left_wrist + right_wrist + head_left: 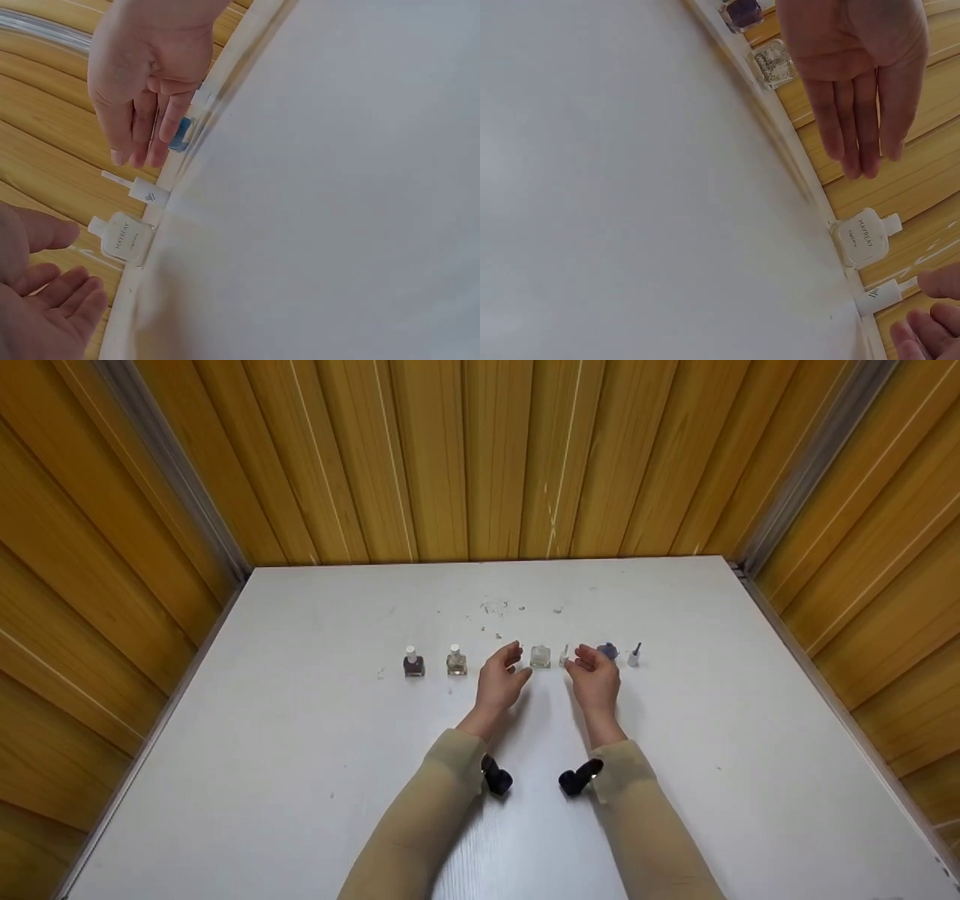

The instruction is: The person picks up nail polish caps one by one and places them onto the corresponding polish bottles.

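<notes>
A clear nail polish bottle (540, 657) stands uncapped between my two hands. To its right a white brush cap (150, 193) stands on its end with the brush up. My left hand (501, 679) is just left of the bottle, fingers relaxed and holding nothing. Beside the cap is my right hand (596, 679), loosely bent and holding nothing; in the right wrist view its thumb (939, 283) overlaps the brush tip. Behind the right hand a blue polish bottle (608, 650) is partly hidden. Its neighbour on the right is another upturned brush cap (634, 656).
Left of my hands stand a capped dark polish bottle (414, 664) and a capped glitter polish bottle (456, 661). Small marks (495, 607) dot the white table (225, 720) behind the row. Wood-patterned panels (427, 457) rise along the back and sides.
</notes>
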Tool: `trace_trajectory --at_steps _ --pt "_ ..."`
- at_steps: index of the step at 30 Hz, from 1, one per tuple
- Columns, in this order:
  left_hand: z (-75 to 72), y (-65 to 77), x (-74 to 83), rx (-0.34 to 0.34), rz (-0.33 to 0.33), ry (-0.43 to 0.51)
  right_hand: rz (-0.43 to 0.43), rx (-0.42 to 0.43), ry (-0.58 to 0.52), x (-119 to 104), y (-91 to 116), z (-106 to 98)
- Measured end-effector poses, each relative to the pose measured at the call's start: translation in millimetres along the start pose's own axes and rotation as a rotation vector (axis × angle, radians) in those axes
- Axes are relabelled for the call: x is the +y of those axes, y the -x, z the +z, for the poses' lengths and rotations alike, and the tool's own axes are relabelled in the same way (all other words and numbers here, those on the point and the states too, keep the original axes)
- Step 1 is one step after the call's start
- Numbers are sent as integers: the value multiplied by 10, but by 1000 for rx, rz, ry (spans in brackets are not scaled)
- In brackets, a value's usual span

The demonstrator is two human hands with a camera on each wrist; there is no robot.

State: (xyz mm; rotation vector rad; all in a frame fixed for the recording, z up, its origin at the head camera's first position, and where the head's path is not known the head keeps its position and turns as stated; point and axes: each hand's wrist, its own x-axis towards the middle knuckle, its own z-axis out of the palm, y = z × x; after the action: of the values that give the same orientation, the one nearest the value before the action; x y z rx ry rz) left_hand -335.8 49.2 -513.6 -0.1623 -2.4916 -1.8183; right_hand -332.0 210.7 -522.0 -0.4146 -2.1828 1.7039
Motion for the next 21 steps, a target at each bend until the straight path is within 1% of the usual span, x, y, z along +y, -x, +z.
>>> trace_trajectory --at_steps 4,7,11,16,21 --pt "53 -82 -66 -21 -43 14 39 -11 -14 43 -12 40" --pt "83 -130 -97 -14 -59 10 59 -13 -21 69 -26 65" --pt "117 -200 -116 -11 -51 -6 57 -14 -11 84 -39 90" --pt "149 -275 -139 -37 -35 -29 31 -5 26 115 -35 124" --pt "173 -324 -172 -59 -42 -63 38 0 56 137 -35 152"
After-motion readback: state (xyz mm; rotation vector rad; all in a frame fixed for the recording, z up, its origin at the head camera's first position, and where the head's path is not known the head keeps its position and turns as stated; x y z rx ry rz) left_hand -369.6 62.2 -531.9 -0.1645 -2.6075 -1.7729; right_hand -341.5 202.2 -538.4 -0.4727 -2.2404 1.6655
